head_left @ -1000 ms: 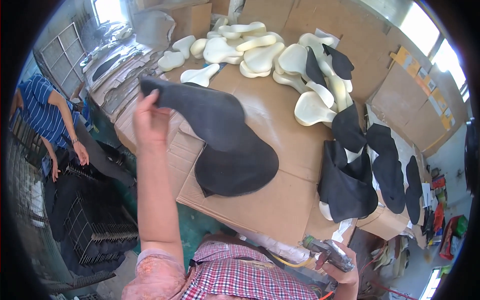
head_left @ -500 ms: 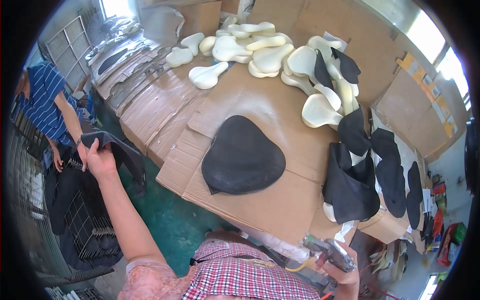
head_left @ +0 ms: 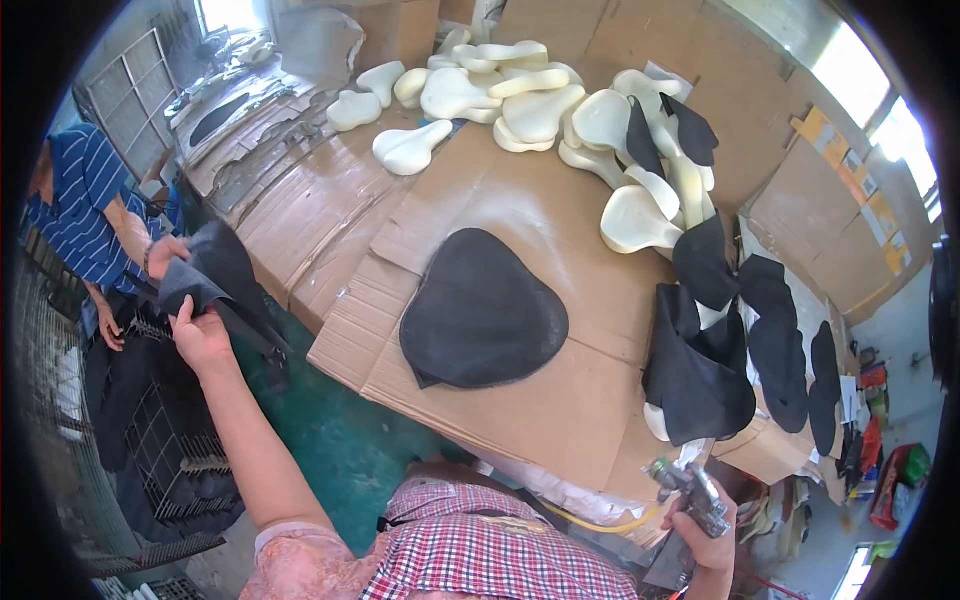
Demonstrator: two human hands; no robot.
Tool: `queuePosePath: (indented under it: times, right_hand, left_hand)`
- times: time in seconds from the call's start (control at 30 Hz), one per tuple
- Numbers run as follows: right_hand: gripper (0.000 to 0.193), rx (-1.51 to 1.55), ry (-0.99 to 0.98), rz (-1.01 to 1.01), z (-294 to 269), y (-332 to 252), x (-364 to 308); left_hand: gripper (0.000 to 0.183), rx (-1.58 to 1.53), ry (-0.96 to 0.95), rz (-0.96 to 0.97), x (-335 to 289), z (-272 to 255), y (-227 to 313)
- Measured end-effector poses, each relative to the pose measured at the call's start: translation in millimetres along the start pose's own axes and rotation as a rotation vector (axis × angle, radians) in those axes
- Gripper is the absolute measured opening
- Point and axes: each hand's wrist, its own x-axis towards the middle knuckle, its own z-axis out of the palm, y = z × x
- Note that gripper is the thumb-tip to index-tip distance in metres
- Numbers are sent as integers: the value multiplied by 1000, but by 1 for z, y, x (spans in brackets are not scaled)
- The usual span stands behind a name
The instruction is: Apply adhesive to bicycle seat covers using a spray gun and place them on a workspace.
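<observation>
At the left of the frame, the left hand [head_left: 203, 342] is clamping its fingers on a black saddle cover [head_left: 228, 268], and a co-worker's hand [head_left: 164, 257] is now meeting it, so both hands seem to be sharing it. Lower right, the right hand [head_left: 710, 542] is wrapping its fingers round a spray gun [head_left: 697, 496]; a second black cover [head_left: 484, 312] is lying mid-counter [head_left: 480, 428], and a lower-left wire rack [head_left: 205, 465] is holding dark pieces [head_left: 125, 385].
</observation>
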Motion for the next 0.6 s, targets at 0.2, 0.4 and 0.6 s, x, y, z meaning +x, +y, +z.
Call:
queuePosePath:
  times: [0.2, 0.4, 0.6]
  right_hand:
    - [58, 120, -236, -17, 23, -9, 22]
    - [57, 148, -95, -137, 19, -9, 42]
    - [52, -115, -278, -48, -14, 3, 22]
  left_hand:
    - [34, 29, 25, -23, -26, -2, -56]
    - [26, 788, -284, -286, -115, -41, -185]
    - [33, 1824, -687, -137, -199, -35, -228]
